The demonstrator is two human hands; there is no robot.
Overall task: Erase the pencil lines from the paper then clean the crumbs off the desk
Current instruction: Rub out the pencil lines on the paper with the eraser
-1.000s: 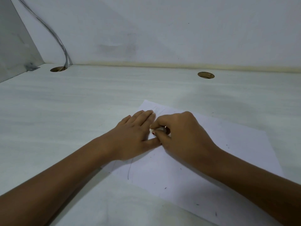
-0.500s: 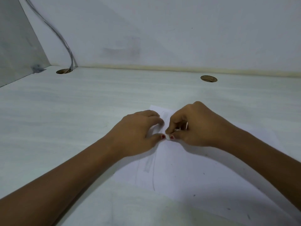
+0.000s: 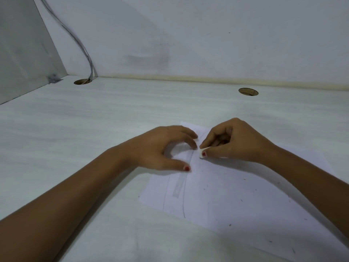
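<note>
A white sheet of paper (image 3: 226,195) lies on the pale desk (image 3: 94,129), with thin pencil lines (image 3: 186,201) running down its left part and small dark crumbs (image 3: 241,200) scattered over it. My right hand (image 3: 234,140) pinches a small white eraser (image 3: 201,153) between thumb and fingers, its tip on the paper near a pencil line. My left hand (image 3: 166,148) arches over the paper's far left corner, fingertips and thumb pressing the sheet down, and holds nothing.
The desk has two round cable holes, one at the back left (image 3: 82,81) with a grey cable (image 3: 83,48) coming out, one at the back right (image 3: 248,91). A wall runs behind and a panel (image 3: 22,53) closes the left side.
My right hand with the eraser has shifted right, away from my left hand. My left hand went from lying flat to arching on its fingertips. The camera view has moved slightly.
</note>
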